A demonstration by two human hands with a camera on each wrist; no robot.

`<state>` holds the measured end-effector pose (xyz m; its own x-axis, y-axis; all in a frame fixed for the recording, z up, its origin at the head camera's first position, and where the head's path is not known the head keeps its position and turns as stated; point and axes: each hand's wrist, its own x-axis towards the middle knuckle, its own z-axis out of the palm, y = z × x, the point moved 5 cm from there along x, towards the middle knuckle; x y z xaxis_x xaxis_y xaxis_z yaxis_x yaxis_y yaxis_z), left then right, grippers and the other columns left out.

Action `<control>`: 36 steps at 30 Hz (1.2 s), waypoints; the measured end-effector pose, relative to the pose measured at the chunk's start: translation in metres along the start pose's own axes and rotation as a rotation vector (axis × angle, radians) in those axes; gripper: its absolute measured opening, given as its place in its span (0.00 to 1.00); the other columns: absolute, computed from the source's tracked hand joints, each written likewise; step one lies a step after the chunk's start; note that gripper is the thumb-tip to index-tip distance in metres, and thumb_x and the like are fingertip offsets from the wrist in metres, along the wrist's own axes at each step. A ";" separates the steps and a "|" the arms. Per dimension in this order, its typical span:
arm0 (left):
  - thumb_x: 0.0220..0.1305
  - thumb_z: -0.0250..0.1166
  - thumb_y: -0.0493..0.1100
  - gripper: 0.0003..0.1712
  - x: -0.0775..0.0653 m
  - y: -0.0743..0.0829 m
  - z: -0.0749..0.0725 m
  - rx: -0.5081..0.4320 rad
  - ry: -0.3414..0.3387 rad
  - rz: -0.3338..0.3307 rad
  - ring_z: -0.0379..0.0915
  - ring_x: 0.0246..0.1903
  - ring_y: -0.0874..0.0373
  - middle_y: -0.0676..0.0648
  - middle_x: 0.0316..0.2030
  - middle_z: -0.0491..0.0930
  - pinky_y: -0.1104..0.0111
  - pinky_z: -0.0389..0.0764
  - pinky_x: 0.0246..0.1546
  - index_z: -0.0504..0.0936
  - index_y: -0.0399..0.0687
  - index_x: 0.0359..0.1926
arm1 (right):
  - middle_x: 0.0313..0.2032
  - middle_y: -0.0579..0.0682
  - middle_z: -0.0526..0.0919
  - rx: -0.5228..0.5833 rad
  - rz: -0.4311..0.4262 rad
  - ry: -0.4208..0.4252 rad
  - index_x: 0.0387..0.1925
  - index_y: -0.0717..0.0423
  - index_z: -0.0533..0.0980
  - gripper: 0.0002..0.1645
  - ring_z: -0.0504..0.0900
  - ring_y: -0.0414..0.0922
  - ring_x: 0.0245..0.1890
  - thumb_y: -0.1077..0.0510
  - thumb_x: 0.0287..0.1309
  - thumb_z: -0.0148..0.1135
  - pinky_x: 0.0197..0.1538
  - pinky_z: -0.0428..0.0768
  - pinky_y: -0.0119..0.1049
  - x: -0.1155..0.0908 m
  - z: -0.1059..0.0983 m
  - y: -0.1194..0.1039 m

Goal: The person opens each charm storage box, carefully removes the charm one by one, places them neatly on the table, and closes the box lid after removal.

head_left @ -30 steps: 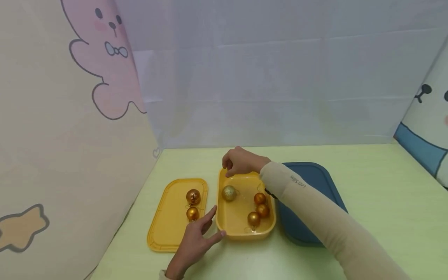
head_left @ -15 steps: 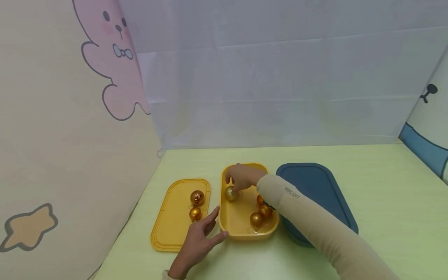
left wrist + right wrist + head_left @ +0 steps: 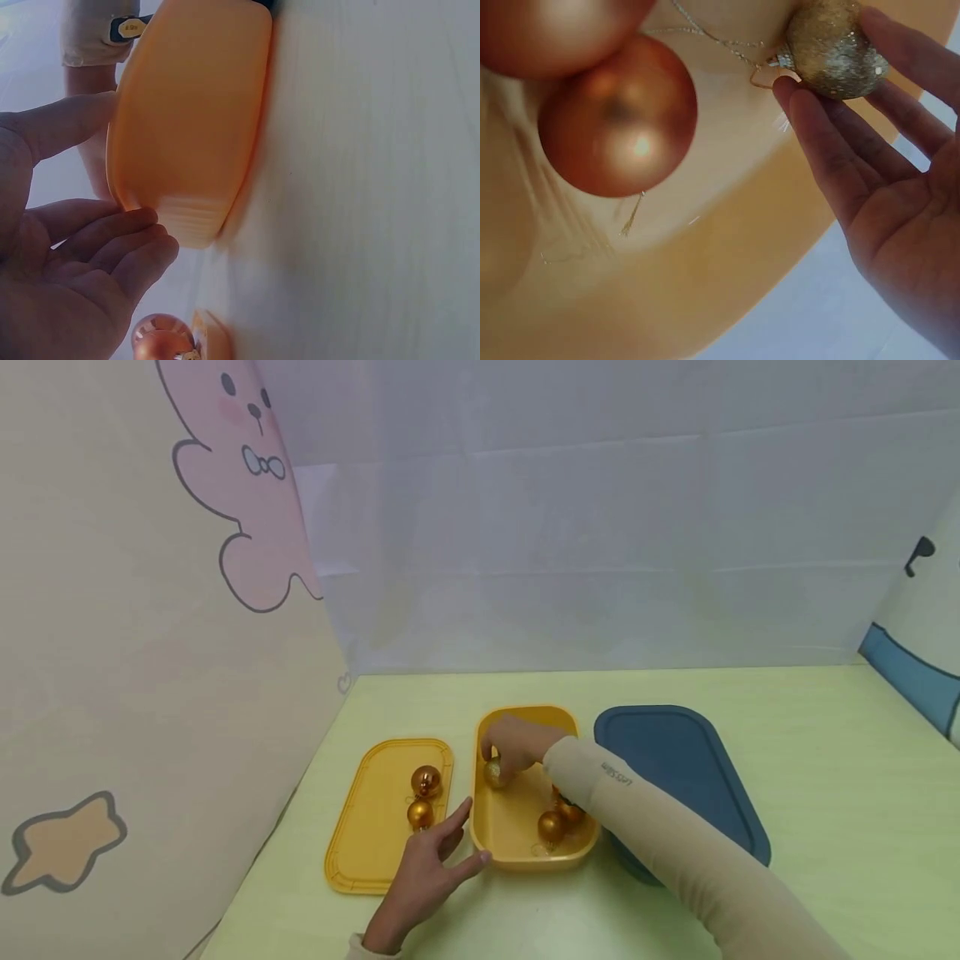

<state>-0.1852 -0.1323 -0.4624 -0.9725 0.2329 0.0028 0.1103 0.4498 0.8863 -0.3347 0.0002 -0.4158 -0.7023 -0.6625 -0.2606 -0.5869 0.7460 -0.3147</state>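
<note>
My right hand [image 3: 519,742] reaches into the yellow tub [image 3: 525,865] and pinches a glittery gold Christmas bauble [image 3: 829,45] near its left wall. In the right wrist view the thumb lies on one side of the bauble and the fingers on the other. Orange-gold baubles [image 3: 552,827] sit in the tub's right half, partly hidden by the sleeve. At the tub's near left corner my left hand [image 3: 422,870] touches the rim, thumb on the front, fingers along the left side. The left wrist view shows these fingers [image 3: 124,244] fairly straight against the tub wall.
Left of the tub lies a flat yellow lid [image 3: 360,843] bearing a shiny copper bauble [image 3: 426,781] and a gold bauble [image 3: 420,813]. A dark blue tray or lid [image 3: 675,752] lies to the right, under the right forearm. A fabric wall [image 3: 570,527] stands behind the table.
My right hand has come down from the tub's far rim to the glittery bauble and closed its fingers round it. The left hand stays at the near left corner.
</note>
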 end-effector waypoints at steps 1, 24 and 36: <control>0.63 0.71 0.48 0.43 0.000 0.000 0.000 0.000 0.000 0.001 0.69 0.68 0.41 0.43 0.75 0.62 0.57 0.75 0.64 0.64 0.41 0.74 | 0.48 0.49 0.87 0.001 -0.008 0.004 0.49 0.53 0.85 0.20 0.82 0.45 0.45 0.57 0.53 0.76 0.52 0.85 0.40 0.000 0.001 0.000; 0.64 0.70 0.49 0.42 -0.002 0.000 0.001 0.018 0.000 0.022 0.69 0.67 0.41 0.42 0.74 0.62 0.56 0.76 0.64 0.64 0.42 0.74 | 0.51 0.51 0.84 0.077 -0.019 -0.021 0.54 0.53 0.82 0.25 0.79 0.46 0.47 0.58 0.53 0.75 0.56 0.82 0.41 -0.008 -0.006 0.001; 0.64 0.70 0.49 0.42 -0.003 0.001 0.000 0.025 0.003 0.020 0.71 0.66 0.41 0.43 0.74 0.63 0.56 0.76 0.64 0.65 0.43 0.74 | 0.46 0.48 0.86 0.088 -0.003 -0.001 0.54 0.49 0.83 0.23 0.80 0.44 0.45 0.55 0.54 0.75 0.52 0.83 0.39 -0.012 -0.015 0.005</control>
<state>-0.1827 -0.1327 -0.4612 -0.9706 0.2397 0.0213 0.1344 0.4665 0.8742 -0.3351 0.0124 -0.4006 -0.7000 -0.6648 -0.2608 -0.5510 0.7352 -0.3949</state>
